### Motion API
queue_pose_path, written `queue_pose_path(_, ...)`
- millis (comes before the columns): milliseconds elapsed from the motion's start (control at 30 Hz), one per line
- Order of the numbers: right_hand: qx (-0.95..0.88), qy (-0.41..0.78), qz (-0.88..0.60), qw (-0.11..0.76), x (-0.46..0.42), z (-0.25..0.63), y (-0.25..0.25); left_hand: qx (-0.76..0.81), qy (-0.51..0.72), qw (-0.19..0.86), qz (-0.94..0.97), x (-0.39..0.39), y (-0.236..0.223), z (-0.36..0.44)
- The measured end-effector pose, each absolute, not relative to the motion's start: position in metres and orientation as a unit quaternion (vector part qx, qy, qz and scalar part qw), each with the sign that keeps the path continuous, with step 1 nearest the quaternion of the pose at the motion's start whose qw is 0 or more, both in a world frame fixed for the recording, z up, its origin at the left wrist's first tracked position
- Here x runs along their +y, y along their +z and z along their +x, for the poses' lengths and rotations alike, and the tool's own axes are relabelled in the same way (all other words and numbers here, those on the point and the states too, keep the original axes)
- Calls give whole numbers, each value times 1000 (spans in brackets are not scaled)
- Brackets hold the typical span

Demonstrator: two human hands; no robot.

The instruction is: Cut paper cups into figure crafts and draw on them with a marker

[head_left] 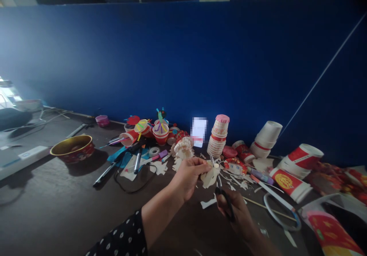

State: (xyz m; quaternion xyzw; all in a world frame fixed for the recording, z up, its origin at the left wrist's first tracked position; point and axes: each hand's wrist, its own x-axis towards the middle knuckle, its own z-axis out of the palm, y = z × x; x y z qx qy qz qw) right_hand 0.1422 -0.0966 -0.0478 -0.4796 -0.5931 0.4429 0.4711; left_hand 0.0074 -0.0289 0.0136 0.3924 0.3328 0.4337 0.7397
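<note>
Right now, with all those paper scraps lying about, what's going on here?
A person is working with both bare hands at a dark table. The left hand pinches a pale piece of paper, while the right hand holds black-handled scissors right by it; whether the blades are cutting is hard to tell. Paper scraps lie near the hands, a tall stack of cups stands just beyond, and a gold-rimmed bowl sits off to the left.
</note>
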Motion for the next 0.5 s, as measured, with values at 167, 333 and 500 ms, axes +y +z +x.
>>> queue_pose_path(167,-602,434,-487,461,-98,142,-45,339,424,735,406,-27,18,3)
queue_pose_path(333,-608,431,-487,455,-97,143,-47,338,411,740,412,-26,23,-1)
queue_pose_path(500,-620,422,-496,438,-97,143,-46,338,395,737,433,-24,27,-5)
